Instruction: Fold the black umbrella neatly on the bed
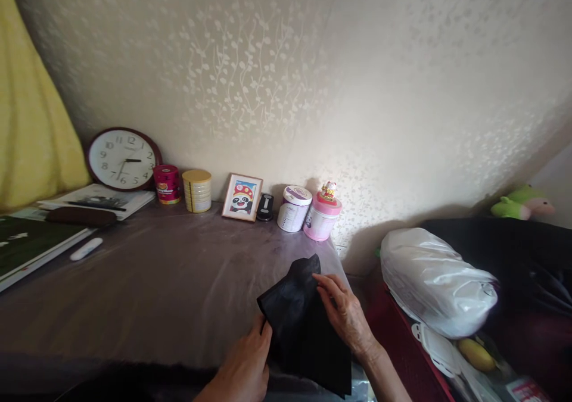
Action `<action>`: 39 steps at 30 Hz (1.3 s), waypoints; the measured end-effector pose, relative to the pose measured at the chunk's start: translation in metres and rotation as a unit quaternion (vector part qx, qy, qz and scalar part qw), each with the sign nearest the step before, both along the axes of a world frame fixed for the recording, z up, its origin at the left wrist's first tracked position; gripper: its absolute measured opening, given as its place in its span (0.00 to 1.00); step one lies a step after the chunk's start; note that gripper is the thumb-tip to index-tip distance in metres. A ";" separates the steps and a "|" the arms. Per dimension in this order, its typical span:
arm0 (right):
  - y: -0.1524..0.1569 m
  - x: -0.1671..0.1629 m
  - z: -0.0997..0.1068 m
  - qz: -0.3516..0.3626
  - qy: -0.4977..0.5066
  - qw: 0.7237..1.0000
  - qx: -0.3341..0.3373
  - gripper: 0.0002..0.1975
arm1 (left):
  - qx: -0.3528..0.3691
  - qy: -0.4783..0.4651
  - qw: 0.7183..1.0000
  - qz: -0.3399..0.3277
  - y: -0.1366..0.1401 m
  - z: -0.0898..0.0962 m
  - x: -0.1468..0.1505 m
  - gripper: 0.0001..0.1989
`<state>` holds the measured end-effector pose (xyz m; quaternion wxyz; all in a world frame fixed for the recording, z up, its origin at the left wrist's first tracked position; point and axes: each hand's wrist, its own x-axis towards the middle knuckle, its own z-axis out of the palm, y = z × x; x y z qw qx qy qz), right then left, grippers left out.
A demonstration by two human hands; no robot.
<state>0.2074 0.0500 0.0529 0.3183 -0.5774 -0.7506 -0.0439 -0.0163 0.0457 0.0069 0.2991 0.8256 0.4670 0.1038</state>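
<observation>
A piece of black cloth (304,324) hangs between my two hands over the front right corner of the table, its lower corner dropping past the edge. My left hand (248,360) is closed on its left side, the thumb and fingers pinching the edge. At the upper right, my right hand (342,309) grips the cloth with bent fingertips near its top. The cloth looks folded or doubled along the upper left edge. What kind of cloth item it is, I cannot tell.
Along the wall stand a round clock (123,159), a magenta can (167,184), a yellow tin (197,191), a panda picture frame (242,197) and two tubs, purple-white (294,209) and pink (322,218). A green book (40,244) lies left. A white plastic bag (435,280) bulges at right.
</observation>
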 end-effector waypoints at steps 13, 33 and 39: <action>0.040 -0.004 -0.010 -0.016 -0.096 0.995 0.002 0.16 | 0.043 0.162 0.985 -0.046 -0.003 -0.001 0.014 0.44; 0.078 -0.025 -0.050 -0.004 -0.141 0.989 -0.052 0.11 | 0.096 0.146 0.984 -0.043 0.000 -0.024 0.016 0.29; 0.078 -0.024 -0.054 -0.002 -0.116 0.992 -0.059 0.10 | 0.237 0.074 0.968 -0.046 0.007 0.000 0.008 0.16</action>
